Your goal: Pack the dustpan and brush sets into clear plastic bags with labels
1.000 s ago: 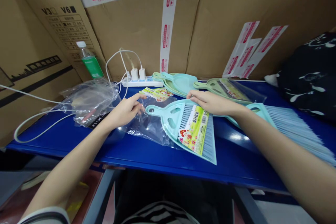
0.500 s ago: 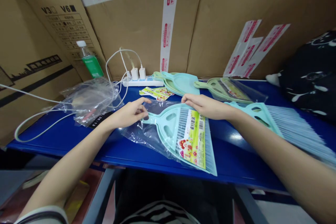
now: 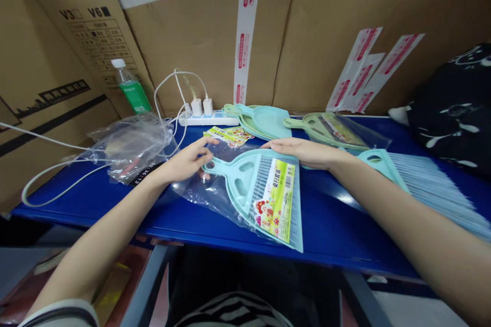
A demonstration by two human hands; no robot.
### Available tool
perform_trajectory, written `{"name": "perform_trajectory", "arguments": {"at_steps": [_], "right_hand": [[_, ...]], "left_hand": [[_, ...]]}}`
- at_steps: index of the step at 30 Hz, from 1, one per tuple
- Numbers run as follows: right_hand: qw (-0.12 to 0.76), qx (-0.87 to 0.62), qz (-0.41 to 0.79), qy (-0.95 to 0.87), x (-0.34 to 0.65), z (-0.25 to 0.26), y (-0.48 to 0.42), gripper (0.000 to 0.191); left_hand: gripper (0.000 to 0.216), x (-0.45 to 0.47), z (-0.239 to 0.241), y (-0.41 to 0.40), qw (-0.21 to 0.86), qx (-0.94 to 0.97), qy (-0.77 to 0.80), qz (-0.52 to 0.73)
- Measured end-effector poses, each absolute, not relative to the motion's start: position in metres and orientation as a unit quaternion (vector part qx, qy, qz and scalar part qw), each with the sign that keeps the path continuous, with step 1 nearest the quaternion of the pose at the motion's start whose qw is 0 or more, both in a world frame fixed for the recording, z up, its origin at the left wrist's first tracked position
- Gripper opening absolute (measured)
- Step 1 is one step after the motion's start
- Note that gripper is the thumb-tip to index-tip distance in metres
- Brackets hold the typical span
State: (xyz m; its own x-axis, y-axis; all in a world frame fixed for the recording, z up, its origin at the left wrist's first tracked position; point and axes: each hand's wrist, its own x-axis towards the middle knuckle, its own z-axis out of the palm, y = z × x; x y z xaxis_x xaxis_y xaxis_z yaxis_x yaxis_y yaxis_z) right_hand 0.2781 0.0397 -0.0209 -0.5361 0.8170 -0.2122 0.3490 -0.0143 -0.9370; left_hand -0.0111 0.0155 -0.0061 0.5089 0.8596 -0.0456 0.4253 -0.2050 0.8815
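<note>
A light-blue dustpan and brush set (image 3: 240, 181) lies at the front middle of the table, its bristles and a printed card (image 3: 276, 199) toward the right. Clear plastic (image 3: 207, 196) spreads around its handle side. My left hand (image 3: 187, 161) is closed at the handle's end, with fingertips showing below the handle. Along the pan's upper edge rests my right hand (image 3: 303, 150), fingers stretched out to the left and touching the edge; its thumb is hidden. Just beyond the left hand are printed cards (image 3: 226, 135) on the table.
Blue and green dustpans (image 3: 268, 118) lie at the back, beside a bagged green set (image 3: 333, 130). A blue brush (image 3: 433, 179) sits under my right forearm. Crumpled plastic (image 3: 134, 143), white cables, a power strip (image 3: 210, 120) and a bottle (image 3: 134, 94) occupy the left.
The dustpan set has shifted left and slightly up. My left hand has closed lower around the handle end, while the right hand has stayed near the upper edge with fingers straighter.
</note>
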Motion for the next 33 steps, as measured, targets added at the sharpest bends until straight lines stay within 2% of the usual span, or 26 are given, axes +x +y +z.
{"name": "perform_trajectory", "arguments": {"at_steps": [6, 13, 20, 33], "right_hand": [[0.221, -0.437, 0.602, -0.631, 0.276, -0.023, 0.039, 0.031], [0.233, -0.445, 0.656, -0.563, 0.275, -0.018, 0.035, 0.023], [0.24, -0.482, 0.665, -0.518, 0.27, -0.015, 0.032, 0.021], [0.248, -0.474, 0.643, -0.548, 0.271, -0.014, 0.034, 0.018]], "left_hand": [[0.034, -0.012, -0.008, 0.016, 0.384, 0.771, 0.449, 0.239], [0.036, -0.012, -0.007, 0.018, 0.385, 0.766, 0.457, 0.237], [0.034, -0.011, -0.003, 0.016, 0.31, 0.798, 0.471, 0.212], [0.035, -0.01, -0.002, 0.015, 0.316, 0.799, 0.466, 0.214]]}}
